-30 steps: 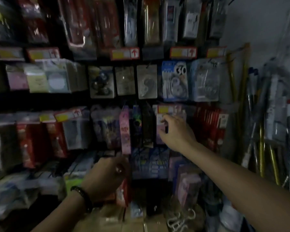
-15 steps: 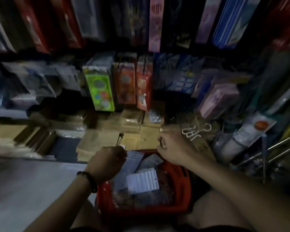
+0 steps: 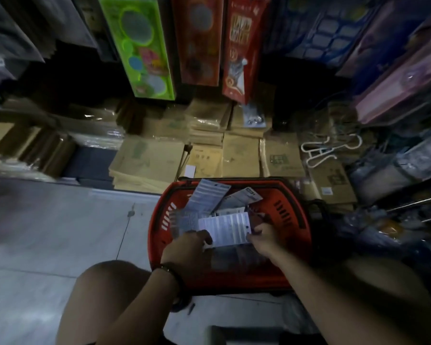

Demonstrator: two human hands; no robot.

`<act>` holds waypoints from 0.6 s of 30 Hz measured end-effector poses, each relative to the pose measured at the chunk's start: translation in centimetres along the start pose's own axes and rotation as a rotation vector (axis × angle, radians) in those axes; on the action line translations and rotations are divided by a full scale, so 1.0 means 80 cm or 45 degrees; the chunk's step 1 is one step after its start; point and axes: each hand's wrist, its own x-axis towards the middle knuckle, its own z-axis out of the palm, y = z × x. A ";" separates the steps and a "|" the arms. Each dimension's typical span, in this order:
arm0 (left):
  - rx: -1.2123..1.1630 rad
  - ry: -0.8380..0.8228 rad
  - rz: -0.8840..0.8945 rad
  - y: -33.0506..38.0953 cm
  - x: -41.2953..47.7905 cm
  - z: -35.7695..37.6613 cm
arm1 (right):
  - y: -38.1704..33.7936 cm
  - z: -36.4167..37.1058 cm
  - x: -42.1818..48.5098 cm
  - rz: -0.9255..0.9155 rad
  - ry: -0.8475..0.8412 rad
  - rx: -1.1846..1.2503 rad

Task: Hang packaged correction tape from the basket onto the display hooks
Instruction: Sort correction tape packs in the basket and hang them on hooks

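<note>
The red basket (image 3: 155,235) sits on the floor at the near side of the shelves, with several carded packs (image 3: 209,195) piled in it. A white-backed correction tape pack (image 3: 224,229) lies on top of them. The left hand (image 3: 187,247) curls its fingers over the pack's left end, and the right hand (image 3: 264,239) pinches its right edge between bent fingertips. Brown cardboard bundles (image 3: 147,160) are stacked just beyond the basket's far rim.

Packets (image 3: 224,227) lie in the basket (image 3: 155,235), stacked envelopes (image 3: 241,155) behind it
</note>
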 end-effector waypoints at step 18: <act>0.020 -0.057 -0.102 -0.004 0.035 0.021 | -0.019 0.052 0.007 0.167 0.023 0.657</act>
